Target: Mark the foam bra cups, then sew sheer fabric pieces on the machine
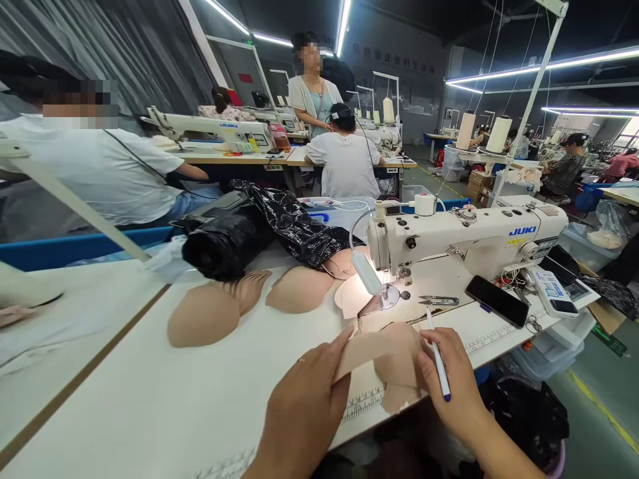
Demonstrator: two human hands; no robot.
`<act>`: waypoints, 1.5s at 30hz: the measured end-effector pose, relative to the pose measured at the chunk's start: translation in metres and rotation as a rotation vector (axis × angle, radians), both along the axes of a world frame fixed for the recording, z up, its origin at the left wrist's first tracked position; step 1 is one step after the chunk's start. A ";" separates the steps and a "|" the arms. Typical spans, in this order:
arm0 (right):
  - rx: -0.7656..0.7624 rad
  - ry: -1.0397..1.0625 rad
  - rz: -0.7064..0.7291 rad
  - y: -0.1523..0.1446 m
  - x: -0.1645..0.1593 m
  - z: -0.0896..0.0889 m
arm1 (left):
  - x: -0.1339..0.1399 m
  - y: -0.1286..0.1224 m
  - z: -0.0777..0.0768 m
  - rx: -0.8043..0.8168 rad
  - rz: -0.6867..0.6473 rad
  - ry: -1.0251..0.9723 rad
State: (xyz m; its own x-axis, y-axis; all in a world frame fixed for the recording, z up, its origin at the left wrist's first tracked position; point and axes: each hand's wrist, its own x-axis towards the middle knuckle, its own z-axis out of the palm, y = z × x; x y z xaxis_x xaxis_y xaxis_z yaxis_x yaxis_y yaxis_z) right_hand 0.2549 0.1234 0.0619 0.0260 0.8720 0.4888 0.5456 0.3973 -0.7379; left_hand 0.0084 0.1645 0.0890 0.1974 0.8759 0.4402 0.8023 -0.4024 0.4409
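Between my two hands, at the front edge of the table, is a beige bra cup piece [399,346] with a flat strip of the same cloth. My left hand [309,399] is closed on the strip's left end, thumb on top. My right hand [452,372] pinches the right side of the piece and also carries a white pen [440,369] with a purple end, slanting across its fingers. Just beyond, another beige cup [352,297] lies under the lit needle area of the sewing machine [449,229]. More beige cups [204,316] lie on the table to the left.
Thread snips [439,301] and a black phone [496,301] lie on the machine bed's right side. Black plastic bags [224,243] sit behind the cups. A lamp [366,271] hangs by the needle. Co-workers sit at the left and ahead; one person stands behind.
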 end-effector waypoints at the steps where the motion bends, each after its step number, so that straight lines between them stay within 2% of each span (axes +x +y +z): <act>1: 0.001 0.002 0.001 0.000 0.001 0.000 | 0.011 -0.005 -0.003 0.012 0.009 0.039; 4: -0.040 -0.014 0.001 0.002 0.007 0.001 | 0.032 -0.020 -0.006 -0.083 -0.047 0.050; 7: -0.074 -0.028 0.000 0.009 0.015 0.001 | 0.031 -0.033 -0.001 -0.238 -0.144 -0.136; 10: -0.066 -0.050 0.024 0.020 0.013 0.001 | 0.021 -0.035 0.003 -0.312 -0.022 -0.326; 12: -0.059 -0.082 0.050 0.027 0.005 0.000 | 0.020 -0.033 0.002 -0.379 0.041 -0.370; 15: -0.051 -0.138 0.082 0.032 -0.010 -0.003 | 0.024 -0.034 -0.004 -0.509 -0.061 -0.337; 17: -0.041 -0.156 0.070 0.033 -0.017 -0.007 | 0.024 -0.035 -0.006 -0.537 -0.119 -0.307; 18: -0.033 -0.156 0.061 0.033 -0.019 -0.009 | 0.022 -0.032 -0.006 -0.502 -0.114 -0.288; 20: -0.018 -0.136 0.055 0.033 -0.019 -0.014 | 0.016 -0.019 -0.003 -0.315 -0.064 -0.201; 22: -0.013 -0.094 0.062 0.033 -0.017 -0.016 | 0.011 0.006 0.004 -0.034 -0.016 -0.079; 23: -0.015 -0.065 0.063 0.033 -0.016 -0.017 | 0.009 0.021 0.007 0.026 -0.013 -0.054; 26: -0.035 0.032 0.054 0.032 -0.011 -0.015 | 0.012 0.065 0.017 0.043 -0.044 -0.050; 29: -0.049 0.125 0.054 0.030 -0.005 -0.011 | 0.013 0.084 0.024 0.010 -0.046 -0.129; 32: -0.049 0.223 0.041 0.026 0.000 -0.008 | 0.003 0.070 0.029 -0.026 0.062 -0.304; 35: -0.017 0.285 0.018 0.021 0.000 -0.005 | -0.005 0.037 0.029 -0.118 0.151 -0.499; 37: 0.026 0.281 0.019 0.016 -0.002 -0.003 | -0.002 0.011 0.025 -0.256 0.166 -0.725; 40: 0.072 0.217 0.058 0.011 -0.008 0.000 | 0.016 -0.026 0.011 -0.662 0.182 -1.266; 41: 0.076 0.192 0.081 0.009 -0.009 0.001 | 0.023 -0.036 0.006 -0.764 0.196 -1.368; 45: 0.059 0.147 0.135 0.009 -0.011 0.003 | 0.042 -0.054 -0.003 -0.902 0.191 -1.554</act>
